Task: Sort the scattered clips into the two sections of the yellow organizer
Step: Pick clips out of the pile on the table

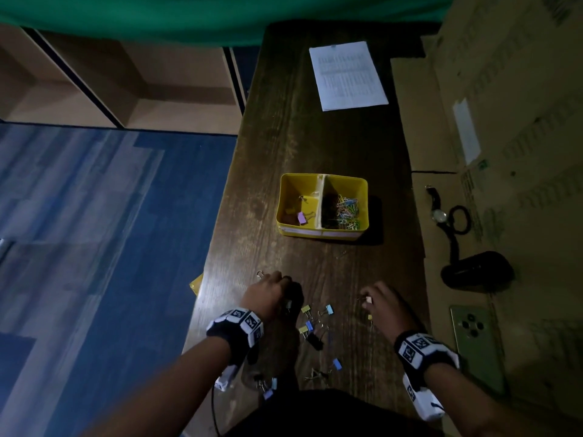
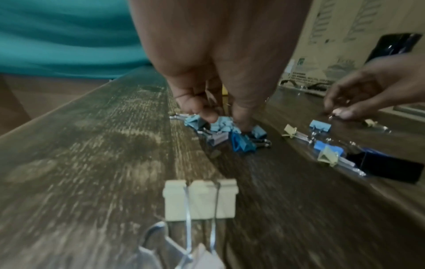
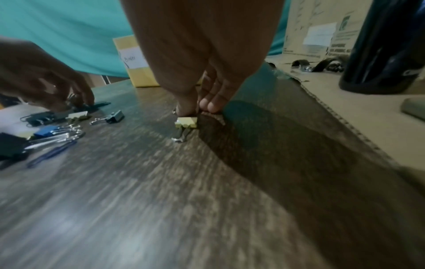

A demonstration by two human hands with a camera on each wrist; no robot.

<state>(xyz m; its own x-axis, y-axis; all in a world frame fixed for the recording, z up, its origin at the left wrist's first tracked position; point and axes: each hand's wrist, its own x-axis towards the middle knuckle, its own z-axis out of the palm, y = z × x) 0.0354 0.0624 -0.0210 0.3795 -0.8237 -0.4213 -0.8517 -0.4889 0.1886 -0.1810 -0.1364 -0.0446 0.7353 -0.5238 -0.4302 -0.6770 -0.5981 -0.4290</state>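
The yellow organizer [image 1: 285, 230] stands mid-table; its left section holds a few binder clips [image 1: 301, 217] and its right section a heap of coloured paper clips [image 1: 345, 211]. Several binder clips [image 1: 310, 326] lie scattered on the dark wooden table between my hands. My left hand [image 1: 285, 298] is curled down onto the table, and its fingers grip a bunch of blue binder clips [image 2: 241, 143]. My right hand [image 1: 367, 302] pinches a small clip against the table, mostly hidden under the fingertips [image 3: 214, 105]. A small yellow binder clip [image 3: 186, 122] lies just in front of them.
A printed sheet [image 1: 347, 74] lies at the table's far end. Cardboard [image 1: 457, 313] borders the table's right side and carries a wristwatch [image 1: 438, 212], a black pouch [image 1: 476, 271] and a phone [image 1: 476, 345]. The table's left edge [image 1: 220, 247] drops to blue floor.
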